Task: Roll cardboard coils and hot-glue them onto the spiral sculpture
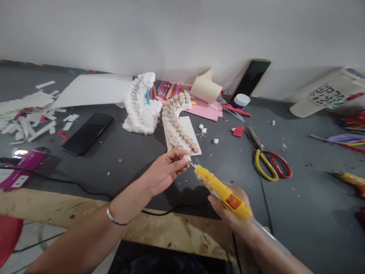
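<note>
My left hand (165,171) pinches a small round beige piece (187,157) between thumb and fingertips, just above the grey table. My right hand (228,207) grips a yellow glue gun (221,191), whose nozzle touches that piece. Right behind them lies a curved white strip (189,131) covered with rows of the same round pieces (173,125). A white foam model with a curved ridged shape (141,104) stands to the left of the strip.
A black phone (87,133) lies at the left, near paper scraps (28,118). Red-and-yellow scissors (269,160) lie at the right. Pink paper, pens and a paper roll (205,89) sit by the wall, beside a leaning tablet (251,78). A black cable (71,182) crosses the table front.
</note>
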Demonstrator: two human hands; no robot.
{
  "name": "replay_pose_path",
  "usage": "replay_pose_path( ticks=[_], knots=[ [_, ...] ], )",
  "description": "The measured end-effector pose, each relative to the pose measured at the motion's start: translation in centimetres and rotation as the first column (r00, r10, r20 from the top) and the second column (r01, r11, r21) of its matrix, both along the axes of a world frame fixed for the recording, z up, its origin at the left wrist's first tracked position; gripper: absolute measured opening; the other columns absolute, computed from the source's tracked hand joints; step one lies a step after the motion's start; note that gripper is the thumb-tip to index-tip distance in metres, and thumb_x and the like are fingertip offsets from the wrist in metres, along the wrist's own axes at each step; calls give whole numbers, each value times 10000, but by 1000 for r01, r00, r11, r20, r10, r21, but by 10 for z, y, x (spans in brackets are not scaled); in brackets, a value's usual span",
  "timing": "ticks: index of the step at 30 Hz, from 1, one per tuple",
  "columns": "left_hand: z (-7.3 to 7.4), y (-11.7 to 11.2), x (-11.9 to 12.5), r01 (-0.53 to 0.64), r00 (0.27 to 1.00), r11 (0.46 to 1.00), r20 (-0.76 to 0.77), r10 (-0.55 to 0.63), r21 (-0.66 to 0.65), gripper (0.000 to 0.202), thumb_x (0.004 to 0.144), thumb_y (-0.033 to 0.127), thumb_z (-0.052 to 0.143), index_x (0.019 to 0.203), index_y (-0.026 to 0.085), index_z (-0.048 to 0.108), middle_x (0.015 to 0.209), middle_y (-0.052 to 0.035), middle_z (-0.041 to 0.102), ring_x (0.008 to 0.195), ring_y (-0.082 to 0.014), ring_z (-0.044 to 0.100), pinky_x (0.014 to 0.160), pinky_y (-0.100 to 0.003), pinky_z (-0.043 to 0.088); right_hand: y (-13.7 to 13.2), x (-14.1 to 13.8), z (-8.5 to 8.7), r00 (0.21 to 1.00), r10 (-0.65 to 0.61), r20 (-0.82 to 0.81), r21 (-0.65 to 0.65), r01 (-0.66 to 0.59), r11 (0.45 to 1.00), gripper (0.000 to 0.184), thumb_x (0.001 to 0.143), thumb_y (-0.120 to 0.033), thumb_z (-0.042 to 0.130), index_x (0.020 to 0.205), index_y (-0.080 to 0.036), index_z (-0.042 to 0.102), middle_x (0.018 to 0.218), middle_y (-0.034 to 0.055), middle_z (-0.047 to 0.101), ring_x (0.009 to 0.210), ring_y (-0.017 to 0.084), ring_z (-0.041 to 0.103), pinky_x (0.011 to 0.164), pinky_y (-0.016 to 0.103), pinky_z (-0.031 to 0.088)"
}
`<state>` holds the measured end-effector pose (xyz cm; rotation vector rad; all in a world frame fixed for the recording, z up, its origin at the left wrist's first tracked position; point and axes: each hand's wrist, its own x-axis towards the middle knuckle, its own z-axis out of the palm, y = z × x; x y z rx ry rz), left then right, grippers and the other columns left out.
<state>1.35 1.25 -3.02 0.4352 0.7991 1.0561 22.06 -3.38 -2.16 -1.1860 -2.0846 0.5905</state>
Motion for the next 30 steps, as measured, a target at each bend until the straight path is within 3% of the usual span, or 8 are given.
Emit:
replay_pose_path(
  ticks=[4,12,14,17,20,22,26,30],
  knots=[
    [-1,0,-1,-26,999,999,-39,28,46,265,575,180,883,796,173,737,791,13,683,681,-61,610,684,-183,478,0,0,1,1000,7,-24,5,-6,1000,291,833,-207,486,577,-202,347,501,-66,367,446,67,346,457,210,303],
    [-2,4,-3,-49,993,995,-104,57,84,261,608,226,869,808,160,715,730,5,651,666,-74,565,646,-203,437,-5,7,-8,994,2,-107,-253,-29,967,341,858,-314,512,571,-207,361,516,-55,387,463,76,358,457,219,319],
    [2,9,-8,-94,988,991,-112,104,94,272,607,266,872,783,152,698,703,1,638,669,-82,560,644,-208,434,-5,10,-9,989,-66,-130,-271,28,962,360,858,-362,501,557,-215,369,495,-48,396,446,86,372,440,226,323],
    [9,18,-22,-208,960,961,-150,236,183,263,637,306,851,762,151,680,727,-5,638,681,-82,551,645,-208,430,2,20,-9,965,-243,-97,-186,222,957,339,853,-441,517,604,-217,461,535,-22,497,465,115,460,456,241,363],
    [11,26,-40,-315,884,901,-254,393,296,235,683,308,815,816,168,681,788,-9,650,721,-91,565,659,-214,431,17,35,-9,918,-370,141,-9,375,927,342,838,-531,539,697,-219,534,593,4,577,520,158,533,502,268,383],
    [11,29,-49,-318,810,877,-377,449,361,224,714,307,789,864,179,682,815,-17,656,739,-103,576,660,-225,428,28,44,-11,836,-417,357,107,407,907,391,817,-600,549,744,-215,548,587,20,580,534,194,546,508,291,362],
    [9,27,-60,-149,647,890,-638,418,431,222,755,307,744,933,197,669,880,-54,668,793,-149,604,680,-270,440,43,52,-17,672,-395,626,138,403,905,530,790,-623,602,1035,-153,583,754,106,680,675,289,634,578,340,403],
    [12,28,-67,83,465,888,-806,367,452,153,759,280,724,872,201,658,873,-68,673,792,-176,606,717,-312,440,42,58,-18,645,-312,698,75,368,927,630,775,-531,661,1242,-132,520,961,154,707,872,332,669,695,385,464]
  ],
)
